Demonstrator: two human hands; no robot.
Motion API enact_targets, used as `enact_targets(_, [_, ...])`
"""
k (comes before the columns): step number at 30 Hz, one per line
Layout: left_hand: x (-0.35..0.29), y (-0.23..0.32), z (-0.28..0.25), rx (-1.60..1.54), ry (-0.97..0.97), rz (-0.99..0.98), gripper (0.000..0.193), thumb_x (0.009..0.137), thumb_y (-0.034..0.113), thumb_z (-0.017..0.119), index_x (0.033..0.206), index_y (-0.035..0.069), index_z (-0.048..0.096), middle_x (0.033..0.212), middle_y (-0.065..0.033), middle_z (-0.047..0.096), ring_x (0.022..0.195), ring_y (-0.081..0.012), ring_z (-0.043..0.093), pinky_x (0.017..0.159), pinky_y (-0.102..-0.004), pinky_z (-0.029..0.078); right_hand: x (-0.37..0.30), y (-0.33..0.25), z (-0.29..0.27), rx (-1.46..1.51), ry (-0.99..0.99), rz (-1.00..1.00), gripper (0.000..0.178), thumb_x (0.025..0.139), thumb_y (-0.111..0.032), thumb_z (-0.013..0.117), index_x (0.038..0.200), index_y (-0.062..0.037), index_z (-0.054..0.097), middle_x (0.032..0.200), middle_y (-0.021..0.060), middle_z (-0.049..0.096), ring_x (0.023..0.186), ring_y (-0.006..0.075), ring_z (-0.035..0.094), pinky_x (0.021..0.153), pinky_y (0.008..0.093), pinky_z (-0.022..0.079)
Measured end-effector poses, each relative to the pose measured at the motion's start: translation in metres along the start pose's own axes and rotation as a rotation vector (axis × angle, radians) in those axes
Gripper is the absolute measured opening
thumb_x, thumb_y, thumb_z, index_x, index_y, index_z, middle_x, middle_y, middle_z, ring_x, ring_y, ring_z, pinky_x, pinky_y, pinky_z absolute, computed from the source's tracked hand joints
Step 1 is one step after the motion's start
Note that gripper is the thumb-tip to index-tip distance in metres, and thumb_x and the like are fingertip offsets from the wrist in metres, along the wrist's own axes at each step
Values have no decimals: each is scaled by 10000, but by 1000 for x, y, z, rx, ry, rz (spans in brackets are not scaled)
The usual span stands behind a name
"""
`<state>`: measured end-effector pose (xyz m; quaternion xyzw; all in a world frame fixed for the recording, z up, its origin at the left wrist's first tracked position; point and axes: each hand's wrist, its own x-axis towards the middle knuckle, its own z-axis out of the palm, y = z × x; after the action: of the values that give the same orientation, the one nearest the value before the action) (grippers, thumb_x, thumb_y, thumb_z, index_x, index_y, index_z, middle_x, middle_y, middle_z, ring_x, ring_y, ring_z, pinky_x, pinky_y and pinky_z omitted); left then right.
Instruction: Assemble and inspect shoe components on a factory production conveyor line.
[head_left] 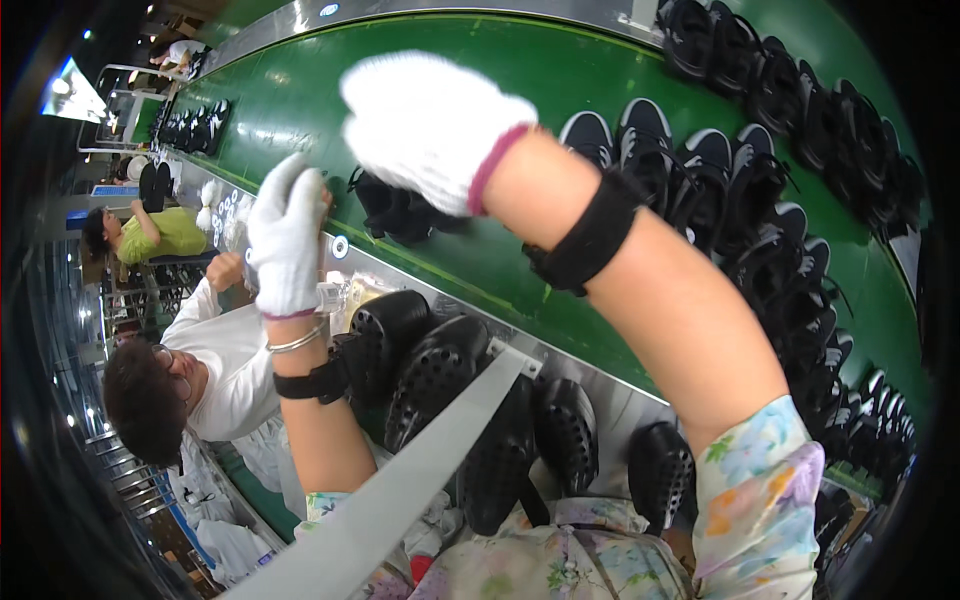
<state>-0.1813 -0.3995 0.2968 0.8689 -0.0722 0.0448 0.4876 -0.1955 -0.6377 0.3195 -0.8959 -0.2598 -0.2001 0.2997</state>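
Just right of left fingers [285, 185], below blurred right fingers [380, 95], black shoes [400, 215], spread or pinch unclear

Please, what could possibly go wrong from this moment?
The gloved right hand appears close to the dark shoes on the green surface and might knock them. The metal bangle on the wrist of the gloved left hand could catch on something. That hand also appears near a co-worker's hand, so they may bump.

Gloved right hand [425, 122] over green belt [290, 95], gloved left hand [286, 240] near dark shoes [388, 208]
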Motion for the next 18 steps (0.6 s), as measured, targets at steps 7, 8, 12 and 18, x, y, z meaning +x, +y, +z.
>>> enact_targets(7, [-46,91,-53,36,54,76,383,989,175,571,1303,-45,587,1262,-123,625,1098,-197,631,938,-313,501,18,-100,-133,-53,-6,119,259,867,-136,556,1004,-43,754,994,207,724,824,360,719,729,437,586])
enact_targets(8, [-55,96,-61,179,101,158,383,991,173,563,1306,-44,584,1273,-127,620,1098,-204,632,951,-320,495,7,-114,-149,-92,4,119,259,867,-136,556,1004,-43,754,994,207,724,824,360,719,729,437,586])
enact_targets(12, [-111,108,-112,472,135,614,365,1003,154,535,1308,-44,570,1275,-128,616,1135,-244,611,966,-365,495,-12,-174,-222,-352,-197,194,249,932,-179,507,968,-31,704,900,204,687,801,259,697,783,348,563])
enact_targets(18, [-222,103,-156,-22,280,260,318,1006,91,510,1278,-56,586,1259,-124,629,1117,-199,599,932,-320,500,-154,-236,-288,-176,352,4,288,952,-196,596,1199,-53,632,1089,104,665,915,237,647,804,352,529])
